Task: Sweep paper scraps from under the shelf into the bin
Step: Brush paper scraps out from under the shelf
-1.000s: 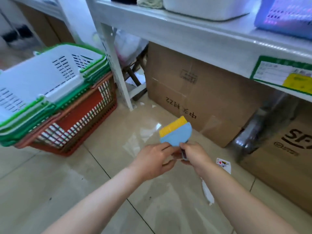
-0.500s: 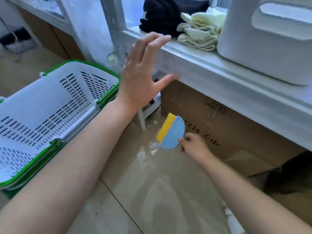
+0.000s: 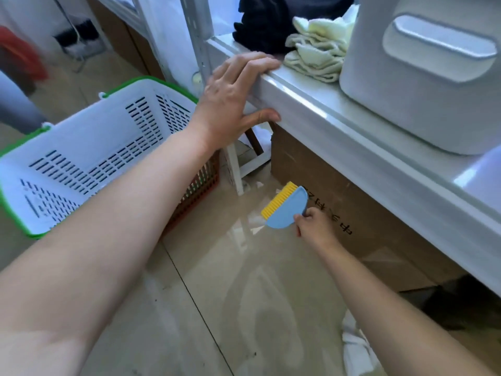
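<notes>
Blue and yellow brush [image 3: 286,208]: a half-round blue body with yellow bristles along its straight edge is held low above the floor, just in front of the cardboard box, bristles turned toward the baskets.
Right hand [image 3: 314,226]: the fingers are closed on the brush at its lower right edge; the forearm reaches in from the lower right.
Left hand [image 3: 233,100]: the front edge of the shelf is clasped, with the fingers [image 3: 260,63] laid over the top and the thumb pressed beneath the lip.
Shelf [image 3: 339,123]: a white board on a white upright; a dark folded cloth [image 3: 260,25], pale folded towels [image 3: 317,52] and a white container [image 3: 423,77] are carried on it.
Cardboard box [image 3: 339,213]: it is set on the floor under the shelf, with dark printed characters on its face.
Paper scraps [image 3: 256,221]: small white pieces are seen on the floor just left of the brush, and others near the foot of the upright; whether they are touched by the bristles cannot be told.
Baskets [image 3: 95,158]: a white, green-rimmed basket is stacked over a red one, left of the upright.
Floor [image 3: 230,294]: glossy beige tiles.
</notes>
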A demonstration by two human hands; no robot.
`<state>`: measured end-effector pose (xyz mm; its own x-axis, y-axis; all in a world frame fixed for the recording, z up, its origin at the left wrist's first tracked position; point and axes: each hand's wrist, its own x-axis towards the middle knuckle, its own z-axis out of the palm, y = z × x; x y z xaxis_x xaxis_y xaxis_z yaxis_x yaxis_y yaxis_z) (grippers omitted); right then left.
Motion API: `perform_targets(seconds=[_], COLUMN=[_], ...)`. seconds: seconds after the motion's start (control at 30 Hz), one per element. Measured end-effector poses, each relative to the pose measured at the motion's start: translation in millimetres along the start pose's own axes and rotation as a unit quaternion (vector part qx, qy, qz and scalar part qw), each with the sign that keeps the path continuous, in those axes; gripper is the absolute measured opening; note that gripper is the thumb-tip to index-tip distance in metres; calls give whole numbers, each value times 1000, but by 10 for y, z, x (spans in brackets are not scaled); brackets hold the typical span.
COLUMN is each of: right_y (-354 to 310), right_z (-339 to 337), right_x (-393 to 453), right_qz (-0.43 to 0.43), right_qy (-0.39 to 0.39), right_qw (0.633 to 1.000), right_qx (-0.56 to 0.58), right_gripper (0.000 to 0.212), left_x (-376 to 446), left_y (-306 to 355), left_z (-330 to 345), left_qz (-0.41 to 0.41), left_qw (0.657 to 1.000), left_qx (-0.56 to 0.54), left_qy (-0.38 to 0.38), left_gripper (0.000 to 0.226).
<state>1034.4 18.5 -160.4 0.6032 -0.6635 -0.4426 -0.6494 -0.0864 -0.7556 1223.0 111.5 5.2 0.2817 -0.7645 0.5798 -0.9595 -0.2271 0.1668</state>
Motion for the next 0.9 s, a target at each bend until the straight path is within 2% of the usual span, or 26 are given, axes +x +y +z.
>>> perform_targets(seconds=[0.1,0.27,0.43,0.53,0.63,0.77,0.9], right_y=[-18,55,109,110,49,-146,-258], right_z=[125,482,789,949,1076,1197,1359], right_x=[63,252,637,906,1170,1452,1708], right_qz=[-10,-12,17,45,64,61,71], right_qy=[-9,7,58,86,119,186,207], right_qw=[1000,1000,998,995,991,981,976], right_qx=[-7,-4,-9,-14,12,-10,10], right_gripper=[4,12,16,16,19,14,11], left_x=[-5,-26,41,107,125,167,181], left_y=[29,-60,-313,-485,-549,-591,-624], left_z=[-12,95,226,259,324,413,487], left_qz=[-13,23,131,182,205,209,213], left_qw=[1000,999,984,973,965,957,950], left_qx=[-1,9,8,3,-12,-44,-69], left_qy=[2,37,123,143,165,199,219], left_gripper=[71,73,65,66,66,65,64])
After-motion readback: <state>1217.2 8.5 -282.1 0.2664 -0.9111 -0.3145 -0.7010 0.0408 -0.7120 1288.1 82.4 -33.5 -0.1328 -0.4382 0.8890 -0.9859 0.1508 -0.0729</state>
